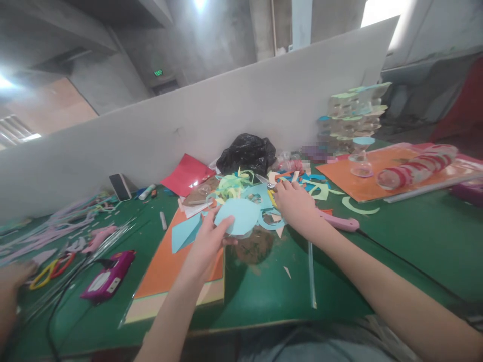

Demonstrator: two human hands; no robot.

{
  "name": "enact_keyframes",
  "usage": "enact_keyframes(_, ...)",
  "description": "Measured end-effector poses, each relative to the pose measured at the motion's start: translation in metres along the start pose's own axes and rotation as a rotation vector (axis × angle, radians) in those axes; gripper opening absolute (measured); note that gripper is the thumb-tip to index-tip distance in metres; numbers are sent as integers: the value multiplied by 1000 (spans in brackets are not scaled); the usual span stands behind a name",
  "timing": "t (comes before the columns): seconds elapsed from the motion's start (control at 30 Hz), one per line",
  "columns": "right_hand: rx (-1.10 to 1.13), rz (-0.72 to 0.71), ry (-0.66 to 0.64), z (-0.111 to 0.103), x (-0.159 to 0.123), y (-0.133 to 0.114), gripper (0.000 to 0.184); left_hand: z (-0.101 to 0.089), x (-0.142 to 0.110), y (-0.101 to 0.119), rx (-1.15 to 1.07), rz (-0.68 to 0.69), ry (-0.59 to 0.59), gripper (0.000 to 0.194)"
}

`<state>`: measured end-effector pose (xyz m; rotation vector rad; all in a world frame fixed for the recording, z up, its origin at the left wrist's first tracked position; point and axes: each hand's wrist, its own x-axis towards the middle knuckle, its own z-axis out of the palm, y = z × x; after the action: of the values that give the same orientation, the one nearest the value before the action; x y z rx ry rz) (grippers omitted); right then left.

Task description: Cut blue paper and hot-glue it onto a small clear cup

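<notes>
My left hand (209,240) pinches a light blue paper circle (241,215) and holds it just above the green table (396,236). My right hand (295,203) reaches forward into a heap of coloured paper scraps (241,185), fingers curled down onto the pieces; what they grip, if anything, is hidden. A blue paper ring (268,221) lies between the two hands. Under the left hand lies an orange sheet (166,266) with a blue piece (184,234) on it.
A pink glue gun (339,222) lies right of my right hand, a magenta one (109,276) at the left with its black cord. A black bag (247,151), red paper (186,175), a phone (119,187) and a white divider (226,110) stand behind. Stacked paper crafts (354,113) and an orange mat (377,176) are at right. Another person's hand (11,286) shows at far left.
</notes>
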<state>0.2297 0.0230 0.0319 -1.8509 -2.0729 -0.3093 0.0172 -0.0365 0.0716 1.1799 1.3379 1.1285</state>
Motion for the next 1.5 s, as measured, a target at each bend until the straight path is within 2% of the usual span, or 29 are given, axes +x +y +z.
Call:
enact_keyframes(0.1,-93,78,-42,9,9,-1,35,-8,5,14,-5,50,45,60)
enact_keyframes(0.27,-93,77,-45,22,26,-3,34,-13,26,23,-61,122,70,48)
enact_keyframes(0.37,-78,73,-33,27,29,-2,35,-13,44,16,-157,172,62,40)
enact_keyframes(0.5,-30,68,-13,31,28,-2,36,-14,65,1,-268,214,57,39)
enact_keyframes(0.73,48,80,31,26,34,-1,33,-10,79,-13,-322,248,67,38)
enact_keyframes(0.87,314,92,108,26,41,1,39,-6,78,-21,-323,224,68,42)
enact_keyframes(1.0,762,131,186,29,48,3,41,-2,77,-25,-322,212,107,48)
enact_keyframes(1.07,994,190,182,28,50,4,39,-2,76,-25,-315,235,110,48)
enact_keyframes(1.13,1175,279,150,22,50,5,40,-2,75,-24,-303,250,111,46)
enact_keyframes(1.27,1359,359,125,-2,44,5,60,-2,74,-23,-317,259,124,48)
enact_keyframes(1.33,1396,371,48,-17,36,1,63,-2,74,-23,-334,272,130,49)
enact_keyframes(1.4,1421,373,-88,-30,28,-5,63,-2,75,-24,-342,286,131,48)
enact_keyframes(1.5,1414,343,-254,-40,14,-15,62,-4,76,-25,-343,320,143,46)
